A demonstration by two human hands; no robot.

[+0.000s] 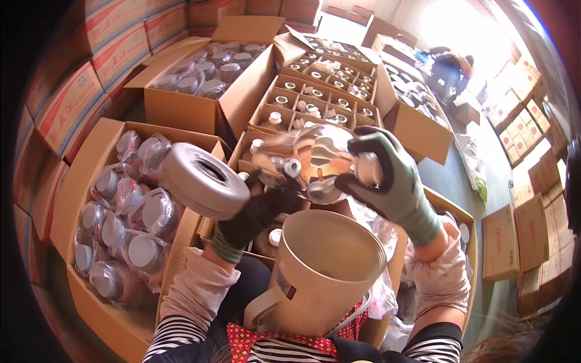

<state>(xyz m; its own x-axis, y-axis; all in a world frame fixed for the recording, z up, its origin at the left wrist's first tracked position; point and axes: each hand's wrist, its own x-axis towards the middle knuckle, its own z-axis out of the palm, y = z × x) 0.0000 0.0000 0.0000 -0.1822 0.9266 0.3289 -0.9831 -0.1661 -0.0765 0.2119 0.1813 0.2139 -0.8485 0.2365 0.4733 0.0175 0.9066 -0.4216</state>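
Observation:
My left hand, in a dark glove, is closed with a round grey-beige collar with a dark centre hole at its side. Its fingertips touch the small neck end of a shiny, mirror-like glass piece, blurred by motion. My right hand, in a grey-green glove with dark fingers, curls around a rounded whitish cap-like piece at the glass piece's right side; whether the two are joined I cannot tell. Below both hands, a beige jug-like body with a side handle and open top stands upright against me.
At left, an open carton holds several plastic-wrapped grey-lidded bottles; another similar carton stands behind. Ahead, divided cartons hold upright necked bottles. Stacked boxes line the left; more boxes stand right. A person is far back.

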